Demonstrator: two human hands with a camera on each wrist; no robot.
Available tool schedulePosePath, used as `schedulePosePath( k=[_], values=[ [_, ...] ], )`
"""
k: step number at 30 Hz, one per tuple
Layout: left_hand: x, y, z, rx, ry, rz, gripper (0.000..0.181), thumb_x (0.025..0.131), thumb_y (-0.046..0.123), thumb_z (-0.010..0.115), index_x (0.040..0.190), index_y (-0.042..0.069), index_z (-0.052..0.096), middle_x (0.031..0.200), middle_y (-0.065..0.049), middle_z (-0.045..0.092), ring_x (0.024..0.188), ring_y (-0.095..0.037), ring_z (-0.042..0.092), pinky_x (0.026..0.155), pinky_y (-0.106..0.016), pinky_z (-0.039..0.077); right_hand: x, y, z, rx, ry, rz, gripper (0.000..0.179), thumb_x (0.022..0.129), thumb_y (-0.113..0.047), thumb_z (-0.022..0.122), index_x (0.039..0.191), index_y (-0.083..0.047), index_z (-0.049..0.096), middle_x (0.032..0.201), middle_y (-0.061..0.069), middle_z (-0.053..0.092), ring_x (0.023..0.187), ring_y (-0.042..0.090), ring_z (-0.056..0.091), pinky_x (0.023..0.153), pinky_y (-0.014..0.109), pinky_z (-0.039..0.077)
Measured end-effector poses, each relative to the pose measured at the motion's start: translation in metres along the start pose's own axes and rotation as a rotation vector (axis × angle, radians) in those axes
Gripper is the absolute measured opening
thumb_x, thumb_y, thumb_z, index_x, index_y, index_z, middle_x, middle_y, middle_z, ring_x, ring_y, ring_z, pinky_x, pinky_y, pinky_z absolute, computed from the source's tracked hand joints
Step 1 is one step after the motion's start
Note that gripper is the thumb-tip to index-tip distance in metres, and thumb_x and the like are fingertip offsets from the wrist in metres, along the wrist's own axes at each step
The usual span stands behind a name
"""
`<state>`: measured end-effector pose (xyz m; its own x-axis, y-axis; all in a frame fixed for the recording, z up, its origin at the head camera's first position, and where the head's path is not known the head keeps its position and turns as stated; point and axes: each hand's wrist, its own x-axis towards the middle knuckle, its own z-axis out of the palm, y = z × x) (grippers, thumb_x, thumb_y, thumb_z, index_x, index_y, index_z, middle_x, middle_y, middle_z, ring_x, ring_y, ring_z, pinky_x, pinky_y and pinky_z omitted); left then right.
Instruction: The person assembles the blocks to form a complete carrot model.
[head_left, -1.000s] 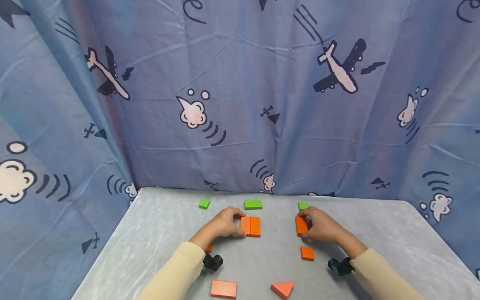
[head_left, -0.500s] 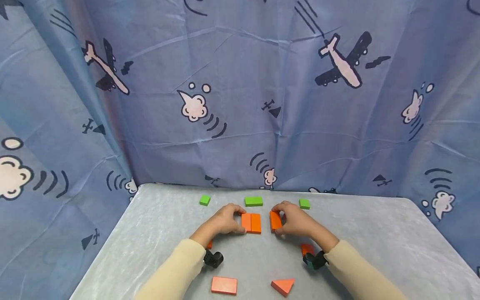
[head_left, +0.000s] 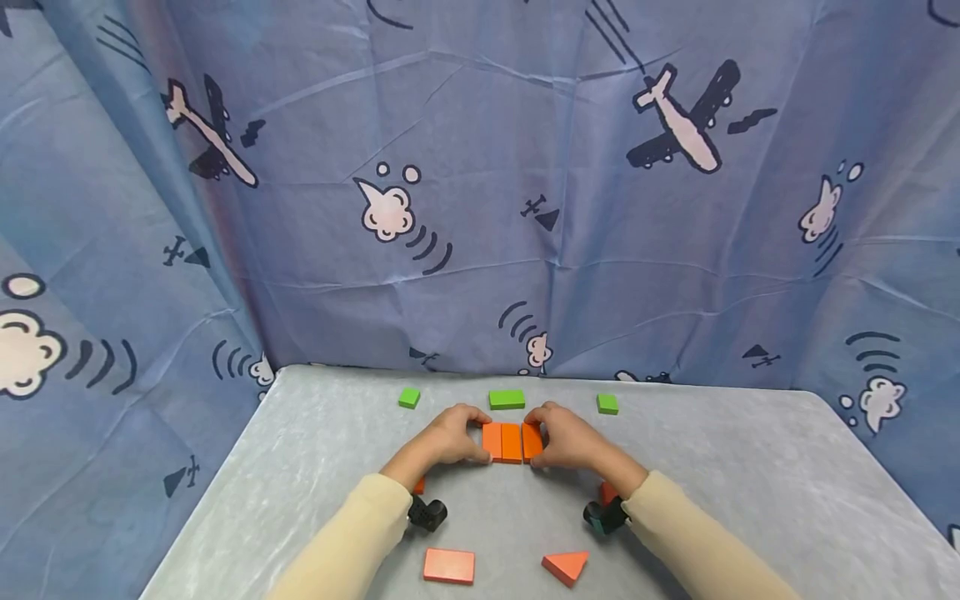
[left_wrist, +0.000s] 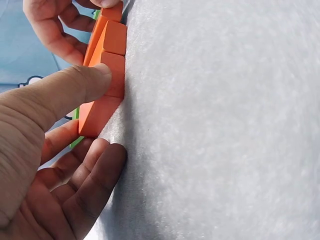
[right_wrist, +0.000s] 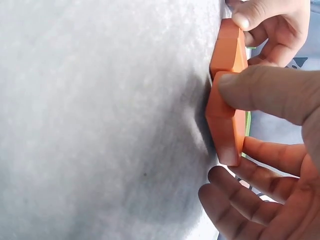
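Observation:
Three orange blocks stand side by side at the middle of the table. My left hand (head_left: 450, 435) pinches the lighter orange block (head_left: 492, 440) at the left end, thumb on its near side and fingers at its far side. Against that one sits the middle orange block (head_left: 511, 442). At the right end, the third orange block (head_left: 532, 442) is pinched between thumb and fingers of my right hand (head_left: 570, 437). A thin gap shows between it and the middle block in the head view. The right wrist view shows my right thumb (right_wrist: 245, 90) pressed on that block's near face.
Behind the row lie a long green block (head_left: 507, 400) and two small green ones, left (head_left: 408, 397) and right (head_left: 607, 404). Nearer are a pinkish rectangular block (head_left: 449, 567) and a triangular block (head_left: 566, 567). Each wrist partly hides an orange block, left (head_left: 419, 485) and right (head_left: 608, 492).
My right hand has carried its orange block leftward from the right side, up close to the other two. The left hand has stayed at the left block.

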<state>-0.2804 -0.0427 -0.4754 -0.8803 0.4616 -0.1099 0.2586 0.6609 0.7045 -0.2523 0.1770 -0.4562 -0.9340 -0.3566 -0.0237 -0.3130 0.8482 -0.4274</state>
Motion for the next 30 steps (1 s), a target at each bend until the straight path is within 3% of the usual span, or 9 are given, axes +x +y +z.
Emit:
schedulePosePath(
  k=[10,17,20,24,30],
  values=[
    [-0.001,0.000,0.000,0.010,0.008,0.022,0.055,0.067,0.022,0.086,0.117,0.013,0.065,0.122,-0.007,0.062,0.117,-0.025,0.054,0.102,-0.041,0.042,0.003,0.000,0.004,-0.034,-0.016,0.017,0.058,0.062,-0.018,0.089,0.113,-0.003,0.065,0.097,0.005,0.059,0.080,0.014,0.051,0.078,0.034,0.049],
    [-0.001,-0.004,-0.001,-0.079,-0.027,-0.025,0.064,0.068,0.018,0.085,0.123,0.009,0.055,0.115,-0.003,0.061,0.079,-0.015,0.056,0.073,-0.029,0.047,0.003,0.001,0.005,-0.035,-0.021,0.017,0.058,0.062,-0.019,0.089,0.113,-0.004,0.065,0.098,0.005,0.059,0.081,0.015,0.051,0.079,0.035,0.048],
    [-0.002,-0.005,-0.003,-0.110,-0.038,-0.042,0.064,0.069,0.016,0.084,0.124,0.009,0.052,0.117,-0.004,0.060,0.076,-0.013,0.055,0.068,-0.027,0.046,0.004,0.001,0.003,-0.032,-0.026,0.008,0.058,0.063,-0.020,0.088,0.114,-0.004,0.064,0.100,0.006,0.059,0.082,0.015,0.052,0.080,0.035,0.049],
    [-0.002,-0.006,-0.004,-0.116,-0.046,-0.033,0.061,0.069,0.013,0.082,0.122,0.009,0.054,0.119,-0.005,0.060,0.075,-0.012,0.056,0.068,-0.027,0.047,0.009,0.003,-0.008,-0.004,-0.020,-0.022,0.052,0.072,-0.022,0.083,0.116,-0.004,0.064,0.107,0.010,0.061,0.085,0.018,0.055,0.079,0.037,0.049],
    [-0.002,-0.008,-0.003,-0.125,-0.049,-0.015,0.056,0.068,0.010,0.082,0.118,0.009,0.056,0.117,-0.006,0.061,0.073,-0.012,0.056,0.064,-0.025,0.048,0.034,0.009,-0.018,0.034,-0.005,-0.020,0.037,0.085,-0.021,0.071,0.118,-0.006,0.064,0.117,0.013,0.062,0.105,0.029,0.060,0.087,0.045,0.051]
  ],
)
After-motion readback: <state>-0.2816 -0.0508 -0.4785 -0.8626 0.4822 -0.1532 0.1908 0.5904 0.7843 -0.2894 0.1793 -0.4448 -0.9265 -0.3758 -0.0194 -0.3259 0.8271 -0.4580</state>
